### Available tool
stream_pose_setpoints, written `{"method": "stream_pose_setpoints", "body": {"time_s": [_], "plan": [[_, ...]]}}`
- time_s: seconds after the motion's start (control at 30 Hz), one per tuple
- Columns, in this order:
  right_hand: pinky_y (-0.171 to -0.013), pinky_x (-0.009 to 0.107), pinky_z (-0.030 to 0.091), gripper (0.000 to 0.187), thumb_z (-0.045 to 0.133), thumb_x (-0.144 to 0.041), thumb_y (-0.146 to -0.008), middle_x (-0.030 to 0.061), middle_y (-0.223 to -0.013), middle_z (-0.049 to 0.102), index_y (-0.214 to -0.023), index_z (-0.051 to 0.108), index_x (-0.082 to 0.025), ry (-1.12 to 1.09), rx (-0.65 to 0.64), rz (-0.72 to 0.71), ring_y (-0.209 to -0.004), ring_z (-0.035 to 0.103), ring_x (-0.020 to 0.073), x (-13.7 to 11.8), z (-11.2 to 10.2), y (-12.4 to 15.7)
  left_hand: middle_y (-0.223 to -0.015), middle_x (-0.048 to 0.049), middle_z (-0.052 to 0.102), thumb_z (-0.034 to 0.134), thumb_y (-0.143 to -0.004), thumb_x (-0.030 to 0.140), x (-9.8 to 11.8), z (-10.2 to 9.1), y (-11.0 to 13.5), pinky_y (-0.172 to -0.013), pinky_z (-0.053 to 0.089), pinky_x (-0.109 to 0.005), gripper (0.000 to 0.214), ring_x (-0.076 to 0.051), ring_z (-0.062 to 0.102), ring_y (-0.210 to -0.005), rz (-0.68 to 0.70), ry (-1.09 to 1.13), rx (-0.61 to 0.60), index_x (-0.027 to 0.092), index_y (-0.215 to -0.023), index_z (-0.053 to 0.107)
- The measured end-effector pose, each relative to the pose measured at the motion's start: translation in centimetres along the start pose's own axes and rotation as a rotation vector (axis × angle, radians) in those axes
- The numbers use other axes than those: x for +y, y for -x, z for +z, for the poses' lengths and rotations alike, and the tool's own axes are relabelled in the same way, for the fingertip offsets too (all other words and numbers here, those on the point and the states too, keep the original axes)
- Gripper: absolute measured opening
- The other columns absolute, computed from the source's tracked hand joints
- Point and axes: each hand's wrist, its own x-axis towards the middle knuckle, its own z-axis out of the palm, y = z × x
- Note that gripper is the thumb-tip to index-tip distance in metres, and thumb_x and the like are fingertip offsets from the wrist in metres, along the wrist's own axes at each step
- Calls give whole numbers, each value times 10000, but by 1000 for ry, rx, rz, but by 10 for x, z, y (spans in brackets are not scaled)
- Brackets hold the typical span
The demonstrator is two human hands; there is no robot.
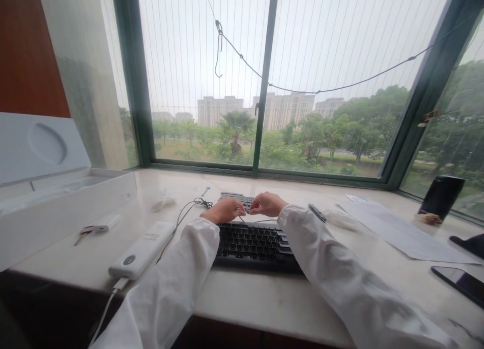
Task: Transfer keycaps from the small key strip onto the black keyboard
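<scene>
Both arms reach forward in white sleeves over a black keyboard (253, 243) lying on a pale stone sill (264, 298). My left hand (224, 210) and my right hand (266, 204) hover close together above the keyboard's far rows, fingers curled into pinches. A thin dark cable (185, 214) runs from between the fingertips, across the keys and off to the left. Each hand seems to pinch a part of this cable.
A white power bank (141, 250) with a white lead lies left of the keyboard. Farther left stand an open white box (60, 208) and a small white stick (107, 223). Papers (397, 230), a dark pen (316, 213), a black cup (440, 196) and a phone (459, 283) sit right.
</scene>
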Motion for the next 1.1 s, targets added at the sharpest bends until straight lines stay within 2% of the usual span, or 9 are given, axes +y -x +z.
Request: {"method": "stream_pose_setpoints", "body": {"time_s": [0.13, 0.27, 0.4, 0.7, 1.1], "plan": [[-620, 208, 418, 281, 658, -504, -728, -13, -856, 738, -881, 758, -291, -83, -25, -45, -767, 640, 137, 1, 6, -5, -851, -5, 725, 613, -801, 386, -4, -3, 0, -696, 423, -219, 213, -141, 627, -765, 45, 61, -59, 255, -912, 739], [-611, 209, 411, 281, 669, -505, -713, -19, -870, 740, -887, 762, -305, -117, -74, -91, -772, 637, 141, -1, 7, -6, -800, 16, 708, 688, -724, 432, -1, -14, 3, -686, 403, -211, 260, -128, 597, -733, 49, 116, -129, 261, -911, 748], [-598, 205, 394, 287, 680, -518, -692, -27, -848, 737, -883, 765, -321, -84, -104, -118, -756, 630, 137, -5, 8, -7, -702, 14, 673, 650, -732, 509, 4, -21, 4, -618, 372, -219, 336, -125, 543, -662, 2, 127, -151, 251, -920, 754], [-581, 205, 372, 241, 683, -462, -708, -20, -832, 736, -877, 767, -311, -18, -147, -92, -715, 620, 131, -13, 5, -1, -764, -10, 709, 650, -731, 511, 6, -16, 3, -645, 384, -221, 341, -130, 559, -680, -33, 111, -202, 230, -888, 762], [-575, 204, 358, 311, 674, -520, -690, -13, -820, 732, -879, 766, -291, -55, -151, -110, -718, 619, 131, -7, 16, -7, -723, -2, 693, 652, -718, 541, 0, -12, 2, -628, 381, -220, 368, -129, 557, -661, 0, 88, -215, 235, -888, 762]]}}
